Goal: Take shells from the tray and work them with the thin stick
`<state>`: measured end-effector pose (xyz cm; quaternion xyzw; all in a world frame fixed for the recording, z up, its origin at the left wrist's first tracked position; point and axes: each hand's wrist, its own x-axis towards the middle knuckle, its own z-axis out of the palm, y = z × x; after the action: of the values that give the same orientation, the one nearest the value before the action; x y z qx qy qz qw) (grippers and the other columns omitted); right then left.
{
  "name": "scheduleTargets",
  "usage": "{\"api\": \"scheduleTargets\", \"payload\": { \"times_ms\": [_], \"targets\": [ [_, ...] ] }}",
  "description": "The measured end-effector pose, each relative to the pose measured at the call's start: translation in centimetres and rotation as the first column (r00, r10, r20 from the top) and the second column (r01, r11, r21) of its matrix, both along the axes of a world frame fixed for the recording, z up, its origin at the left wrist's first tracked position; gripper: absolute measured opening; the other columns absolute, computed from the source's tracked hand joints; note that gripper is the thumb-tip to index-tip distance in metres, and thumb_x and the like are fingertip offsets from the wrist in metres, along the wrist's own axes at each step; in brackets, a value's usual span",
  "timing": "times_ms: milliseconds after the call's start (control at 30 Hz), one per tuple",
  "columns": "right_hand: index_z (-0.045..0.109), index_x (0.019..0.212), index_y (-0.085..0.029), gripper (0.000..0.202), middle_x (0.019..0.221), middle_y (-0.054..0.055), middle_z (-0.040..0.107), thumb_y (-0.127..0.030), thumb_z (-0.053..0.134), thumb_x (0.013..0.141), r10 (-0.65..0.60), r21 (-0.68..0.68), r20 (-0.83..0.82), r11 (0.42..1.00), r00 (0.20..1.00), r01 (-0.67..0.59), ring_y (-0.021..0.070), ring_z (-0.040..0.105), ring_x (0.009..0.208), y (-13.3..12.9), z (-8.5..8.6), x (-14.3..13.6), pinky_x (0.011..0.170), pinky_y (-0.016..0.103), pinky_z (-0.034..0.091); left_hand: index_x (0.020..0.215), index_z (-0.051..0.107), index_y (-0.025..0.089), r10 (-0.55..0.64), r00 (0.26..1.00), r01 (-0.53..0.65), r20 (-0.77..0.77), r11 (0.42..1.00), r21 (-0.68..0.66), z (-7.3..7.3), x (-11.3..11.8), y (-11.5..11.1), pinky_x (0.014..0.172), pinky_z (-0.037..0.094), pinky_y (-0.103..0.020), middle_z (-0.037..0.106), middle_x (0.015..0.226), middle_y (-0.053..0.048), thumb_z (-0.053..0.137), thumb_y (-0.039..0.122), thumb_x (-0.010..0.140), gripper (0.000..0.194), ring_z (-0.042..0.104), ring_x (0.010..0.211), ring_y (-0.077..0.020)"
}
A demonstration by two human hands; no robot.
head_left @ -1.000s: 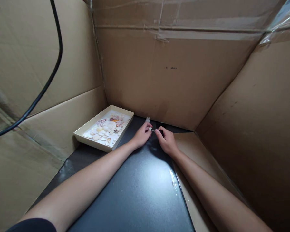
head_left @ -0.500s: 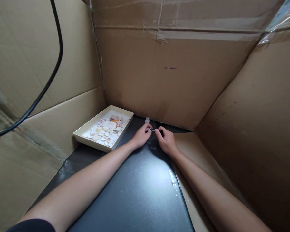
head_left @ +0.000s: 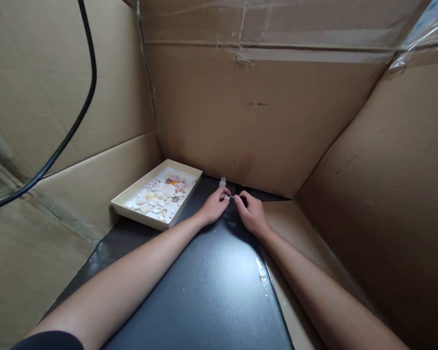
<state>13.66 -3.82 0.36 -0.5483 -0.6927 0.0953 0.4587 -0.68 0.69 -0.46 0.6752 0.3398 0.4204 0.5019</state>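
My left hand (head_left: 213, 206) is closed, its fingertips pinching a small pale object (head_left: 227, 197) whose kind I cannot make out. Facing it from the right, my right hand (head_left: 251, 212) is closed around a thin stick-like tool (head_left: 232, 197). The tool's tip reaches to the pale object; most of its length is hidden by the fingers. Just beyond my left fingers stands a small clear bottle (head_left: 223, 182). To the left, a shallow cream tray (head_left: 138, 217) carries many seashells (head_left: 160, 191) in white, orange and striped reddish tones.
The dark table (head_left: 204, 287) lies under both forearms. A flat cardboard sheet (head_left: 292, 228) is along its right side. Cardboard walls (head_left: 248, 131) close in the back and both sides. A black cable (head_left: 82, 114) hangs at upper left.
Both hands stay nearly in place, still holding the pale object and the thin tool. Only a very slight shift of the fingers and camera shows.
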Motion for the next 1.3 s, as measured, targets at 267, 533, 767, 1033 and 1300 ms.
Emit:
{"api": "scheduleTargets", "payload": {
  "times_ms": [267, 533, 767, 1033, 1300],
  "targets": [
    [0.053, 0.070, -0.019, 0.033, 0.057, -0.003, 0.049, -0.045, 0.044, 0.089, -0.036, -0.052, 0.021, 0.998, 0.999, 0.037, 0.0117, 0.044, 0.055, 0.21, -0.12, 0.02, 0.055, 0.023, 0.029, 0.089, 0.047, 0.017, 0.005, 1.000, -0.005, -0.012, 1.000, 0.015, -0.14, -0.05, 0.11, 0.057, 0.033, -0.021, 0.044, 0.058, 0.007, 0.044, 0.008, 0.079, 0.014, 0.043, 0.055, -0.0083],
    [0.053, 0.069, -0.019, 0.034, 0.056, -0.003, 0.049, -0.046, 0.043, 0.089, 0.019, -0.041, -0.007, 0.999, 1.000, -0.019, 0.0117, 0.045, 0.055, 0.07, -0.01, -0.03, 0.056, 0.023, 0.030, 0.090, 0.048, 0.017, 0.002, 1.000, -0.001, -0.015, 1.000, 0.027, -0.46, -0.12, 0.31, 0.059, 0.034, -0.021, 0.046, 0.062, 0.006, 0.046, 0.012, 0.080, 0.011, 0.044, 0.057, -0.0082],
    [0.056, 0.071, -0.019, 0.035, 0.059, -0.002, 0.053, -0.046, 0.042, 0.089, 0.005, -0.040, 0.008, 0.999, 1.000, -0.005, 0.0125, 0.047, 0.056, 0.12, -0.04, -0.03, 0.056, 0.023, 0.031, 0.089, 0.048, 0.017, 0.005, 1.000, -0.005, -0.013, 1.000, 0.023, -0.31, -0.09, 0.26, 0.059, 0.034, -0.021, 0.045, 0.061, 0.006, 0.046, 0.011, 0.079, 0.012, 0.044, 0.056, -0.0088],
    [0.058, 0.071, -0.020, 0.035, 0.057, -0.001, 0.054, -0.047, 0.043, 0.088, -0.129, -0.078, 0.086, 0.988, 0.988, 0.136, 0.0131, 0.048, 0.054, 0.03, 0.18, -0.18, 0.053, 0.024, 0.025, 0.089, 0.047, 0.017, 0.003, 1.000, -0.003, -0.023, 1.000, 0.008, -0.10, -0.03, 0.13, 0.058, 0.033, -0.021, 0.045, 0.060, 0.006, 0.043, 0.007, 0.077, 0.016, 0.043, 0.056, -0.0084],
    [0.054, 0.069, -0.019, 0.036, 0.058, -0.003, 0.050, -0.047, 0.042, 0.089, 0.028, -0.025, -0.022, 0.999, 0.999, -0.029, 0.0116, 0.046, 0.055, 0.09, -0.07, -0.03, 0.056, 0.022, 0.031, 0.089, 0.047, 0.017, 0.006, 1.000, -0.005, -0.017, 1.000, 0.022, -0.33, -0.10, 0.30, 0.058, 0.033, -0.021, 0.045, 0.061, 0.006, 0.044, 0.009, 0.079, 0.014, 0.043, 0.057, -0.0085]
  ]
}}
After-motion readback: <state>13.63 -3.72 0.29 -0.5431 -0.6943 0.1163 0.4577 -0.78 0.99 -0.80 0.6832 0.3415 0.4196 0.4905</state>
